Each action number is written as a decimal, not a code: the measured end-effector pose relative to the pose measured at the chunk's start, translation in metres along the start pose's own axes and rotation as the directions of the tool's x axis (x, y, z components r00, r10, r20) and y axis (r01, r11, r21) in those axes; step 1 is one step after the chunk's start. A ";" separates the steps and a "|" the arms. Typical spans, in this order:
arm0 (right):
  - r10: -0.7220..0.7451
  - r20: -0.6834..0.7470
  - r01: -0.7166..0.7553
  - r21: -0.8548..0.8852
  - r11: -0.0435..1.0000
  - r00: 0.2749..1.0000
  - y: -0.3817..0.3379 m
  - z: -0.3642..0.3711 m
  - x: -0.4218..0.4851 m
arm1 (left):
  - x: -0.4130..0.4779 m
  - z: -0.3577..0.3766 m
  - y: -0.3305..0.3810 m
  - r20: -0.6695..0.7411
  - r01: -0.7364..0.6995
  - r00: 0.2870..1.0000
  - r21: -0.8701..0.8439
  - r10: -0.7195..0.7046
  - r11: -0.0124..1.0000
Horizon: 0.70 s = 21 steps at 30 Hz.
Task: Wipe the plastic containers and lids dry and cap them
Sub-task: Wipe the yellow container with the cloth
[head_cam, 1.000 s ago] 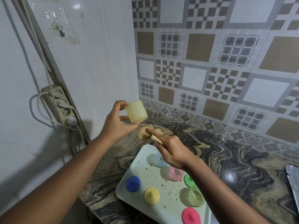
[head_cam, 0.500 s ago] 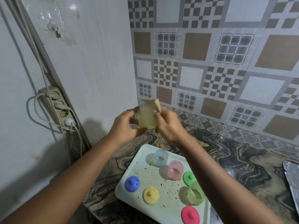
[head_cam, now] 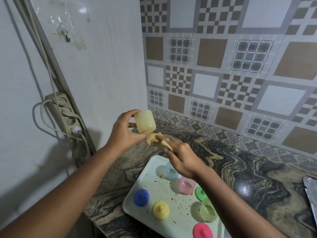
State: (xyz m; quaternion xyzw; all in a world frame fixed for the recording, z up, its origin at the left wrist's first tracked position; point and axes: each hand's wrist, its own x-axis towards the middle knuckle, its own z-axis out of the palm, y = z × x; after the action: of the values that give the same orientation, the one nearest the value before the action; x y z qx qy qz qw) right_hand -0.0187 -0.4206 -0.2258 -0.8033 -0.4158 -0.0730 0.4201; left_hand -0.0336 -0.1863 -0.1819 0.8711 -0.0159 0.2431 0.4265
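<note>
Pale-yellow plastic, the container [head_cam: 145,121] sits gripped and tilted in my left hand [head_cam: 122,133], above the far end of the tray [head_cam: 181,219]. My right hand [head_cam: 184,161], over the same end, pinches a beige cloth [head_cam: 155,140] just below the container. On the tray stand a blue container [head_cam: 171,172], pink container [head_cam: 187,186] and green container [head_cam: 207,212], with a blue lid [head_cam: 141,197], yellow lid [head_cam: 160,210], green lid [head_cam: 199,193] and pink lid [head_cam: 203,231] among them.
</note>
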 end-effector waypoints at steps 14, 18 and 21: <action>0.307 -0.244 -0.151 0.502 0.852 0.920 -0.020 -0.017 0.036 | -0.011 0.019 0.024 0.142 0.035 0.990 -0.172 -0.011 0.984; 0.190 -0.214 -0.132 0.261 0.956 0.958 -0.016 -0.013 0.029 | -0.015 0.017 0.022 0.178 0.128 0.980 -0.208 -0.091 0.970; 0.110 -0.124 -0.093 0.136 0.986 0.986 -0.010 -0.010 0.018 | -0.013 0.013 0.022 0.125 0.122 0.988 -0.246 -0.093 0.962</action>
State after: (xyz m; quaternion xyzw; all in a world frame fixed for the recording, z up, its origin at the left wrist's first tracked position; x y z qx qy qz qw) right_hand -0.0123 -0.4137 -0.2052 -0.7880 -0.3495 -0.0770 0.5010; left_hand -0.0452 -0.2122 -0.1778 0.8214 -0.0233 0.1660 0.5451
